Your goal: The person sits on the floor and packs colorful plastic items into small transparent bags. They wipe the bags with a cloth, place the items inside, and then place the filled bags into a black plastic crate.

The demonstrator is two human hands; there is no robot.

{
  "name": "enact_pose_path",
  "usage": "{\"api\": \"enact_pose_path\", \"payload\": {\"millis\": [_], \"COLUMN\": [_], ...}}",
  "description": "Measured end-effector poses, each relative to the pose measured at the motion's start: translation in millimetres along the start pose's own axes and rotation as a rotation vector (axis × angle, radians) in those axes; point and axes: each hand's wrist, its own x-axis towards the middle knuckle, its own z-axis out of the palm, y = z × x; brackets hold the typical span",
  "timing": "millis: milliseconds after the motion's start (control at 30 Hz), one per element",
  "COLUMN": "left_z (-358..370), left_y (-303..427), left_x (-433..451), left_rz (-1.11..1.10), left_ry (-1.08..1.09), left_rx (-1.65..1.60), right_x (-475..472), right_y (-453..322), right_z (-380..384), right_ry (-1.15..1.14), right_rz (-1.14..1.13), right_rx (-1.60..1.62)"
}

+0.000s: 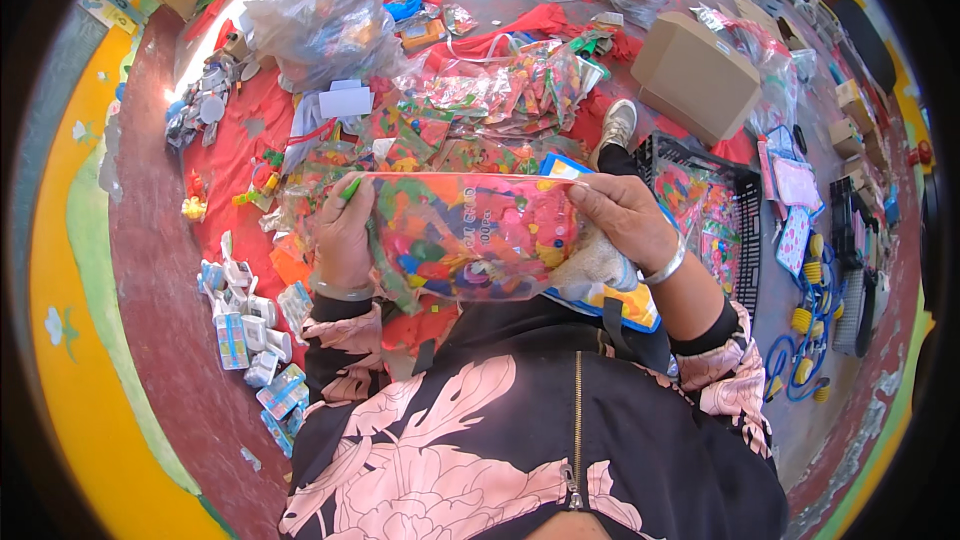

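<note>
A clear plastic bag of multicoloured balloons (480, 240), printed with writing, is stretched between my two hands in front of my lap. My left hand (345, 232) grips its upper left corner, and a small green piece (350, 189) shows at the fingertips. At the upper right corner, my right hand (626, 217) pinches the bag's edge. A greyish-white knitted cloth (600, 266), possibly a glove, hangs under the right palm. Beyond the bag, more filled clear packets (480, 154) lie heaped on a red sheet (251, 116).
Right of my foot (620, 124), a black plastic crate (742, 240) holds similar packets, with a cardboard box (697, 75) behind it. Blue cords with yellow spools (810, 315) lie farther right. Small white-and-blue boxes (255, 337) are scattered at left. A big plastic sack (322, 15) stands far left.
</note>
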Motion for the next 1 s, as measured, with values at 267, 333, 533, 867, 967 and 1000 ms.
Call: {"api": "enact_pose_path", "payload": {"millis": [267, 333, 533, 867, 967, 1000], "left_z": [33.7, 39.5, 66.0, 38.6, 30.2, 28.4], "left_y": [-15.5, -19.5, -14.9, -19.9, -19.4, -16.5], "left_x": [9.3, 12.2, -1.0, 5.0, 6.3, 6.0], "left_rz": [-0.205, -0.276, -0.337, -0.247, -0.218, -0.260], "left_ry": [-0.112, -0.244, -0.373, -0.203, -0.159, -0.162], "left_rx": [-0.178, -0.088, 0.098, 0.291, 0.247, 0.260], "right_x": [-25.3, -29.4, -35.0, -25.5, -21.6, -21.2], "right_y": [-63.9, -72.0, -85.1, -71.5, -66.8, -67.6], "right_z": [-8.0, -18.9, -23.6, -2.3, -0.5, -3.4], "right_ry": [0.140, 0.189, 0.225, 0.067, 0.085, 0.089], "right_rz": [-0.065, -0.057, -0.084, -0.148, -0.143, -0.131], "right_rx": [-0.086, -0.029, 0.092, -0.119, -0.100, -0.088]}}
